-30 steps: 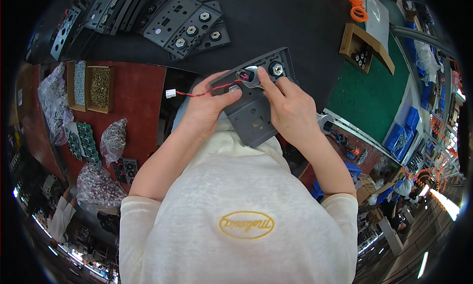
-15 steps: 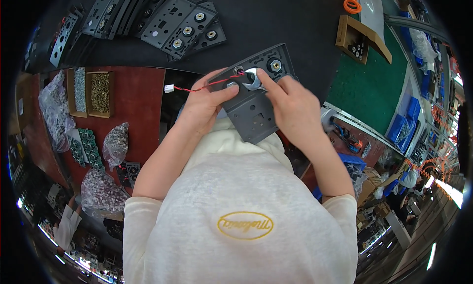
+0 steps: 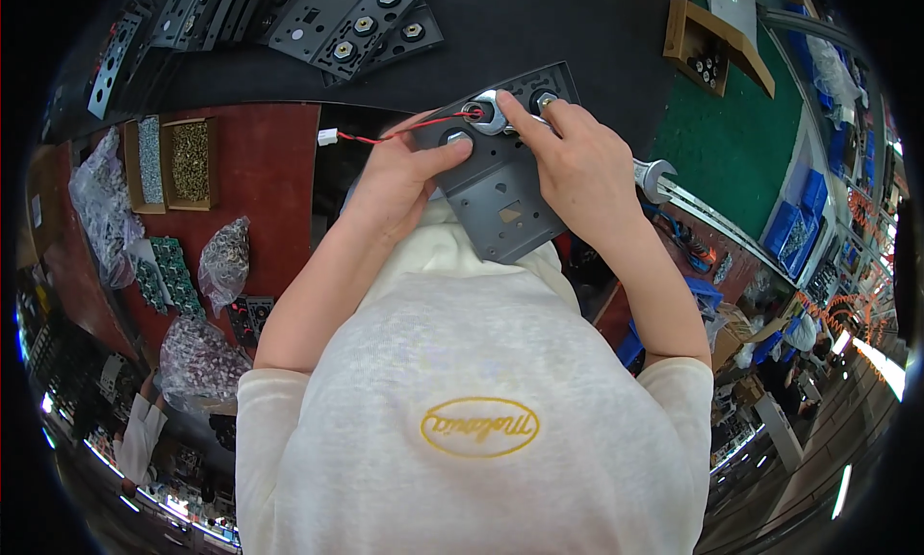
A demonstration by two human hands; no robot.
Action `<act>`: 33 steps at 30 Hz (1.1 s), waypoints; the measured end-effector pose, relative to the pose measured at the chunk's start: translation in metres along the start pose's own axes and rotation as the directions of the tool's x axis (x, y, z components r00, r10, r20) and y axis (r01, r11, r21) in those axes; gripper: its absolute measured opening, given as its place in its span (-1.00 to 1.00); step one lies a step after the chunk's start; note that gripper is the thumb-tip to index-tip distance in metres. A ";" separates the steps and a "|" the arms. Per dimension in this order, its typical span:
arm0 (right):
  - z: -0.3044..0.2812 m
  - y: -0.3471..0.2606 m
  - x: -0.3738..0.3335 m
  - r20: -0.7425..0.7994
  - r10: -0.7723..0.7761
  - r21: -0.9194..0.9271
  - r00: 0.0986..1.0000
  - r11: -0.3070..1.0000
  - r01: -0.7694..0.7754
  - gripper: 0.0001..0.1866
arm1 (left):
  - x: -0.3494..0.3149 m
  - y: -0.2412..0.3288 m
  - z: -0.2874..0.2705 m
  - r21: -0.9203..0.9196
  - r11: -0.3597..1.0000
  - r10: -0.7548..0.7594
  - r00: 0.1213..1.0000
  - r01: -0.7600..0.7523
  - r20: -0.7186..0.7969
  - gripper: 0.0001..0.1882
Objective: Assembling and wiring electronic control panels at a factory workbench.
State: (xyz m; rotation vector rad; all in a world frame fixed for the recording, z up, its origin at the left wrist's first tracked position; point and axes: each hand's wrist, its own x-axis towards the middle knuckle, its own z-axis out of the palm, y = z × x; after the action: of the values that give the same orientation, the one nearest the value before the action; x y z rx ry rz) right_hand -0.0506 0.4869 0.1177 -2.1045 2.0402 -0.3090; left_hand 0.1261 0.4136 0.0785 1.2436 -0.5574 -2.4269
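Note:
My left hand (image 3: 399, 175) grips the left side of a dark grey bent metal panel (image 3: 491, 204), its thumb pressed near a nut. In my right hand (image 3: 584, 165) is a double open-ended wrench (image 3: 655, 180). One jaw sits around the fitting at the panel's upper part, with my index finger resting on that jaw; the other jaw sticks out past my hand. Red and black twisted wires (image 3: 402, 129) run from this fitting over my left hand to a white connector (image 3: 328, 136). A further round fitting with a hex nut (image 3: 545, 102) shows beyond my right fingers.
Similar panels (image 3: 337, 30) lie at the far left on the black table. An open cardboard box (image 3: 681, 40) stands at far right beside a green mat (image 3: 736, 160). On the left red surface are a tray of brass parts (image 3: 190, 165), green circuit boards (image 3: 171, 266) and plastic bags (image 3: 224, 264).
The wrench has turned; its far jaw now shows to the right of my right hand. Both hands and the panel appear slightly higher in view.

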 end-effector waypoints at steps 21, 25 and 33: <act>0.032 -0.035 -0.020 -0.018 0.268 -0.028 0.963 0.963 -0.268 -0.53 | 0.005 -0.008 0.003 0.181 0.980 0.100 0.993 -0.086 -0.069 -0.72; 0.026 -0.025 -0.018 0.038 0.276 -0.006 0.960 0.961 -0.276 -0.54 | 0.008 -0.009 -0.001 0.141 0.990 0.017 0.998 -0.008 -0.063 -0.72; -0.010 -0.007 -0.016 0.049 0.146 0.011 0.988 0.989 -0.147 -0.51 | 0.003 -0.007 -0.001 0.013 1.000 -0.018 1.000 0.018 0.024 -0.69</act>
State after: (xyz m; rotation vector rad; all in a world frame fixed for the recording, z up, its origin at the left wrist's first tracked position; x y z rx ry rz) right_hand -0.0476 0.5029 0.1288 -1.9205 2.1432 -0.2470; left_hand 0.1240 0.4177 0.0723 1.2308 -0.5717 -2.4597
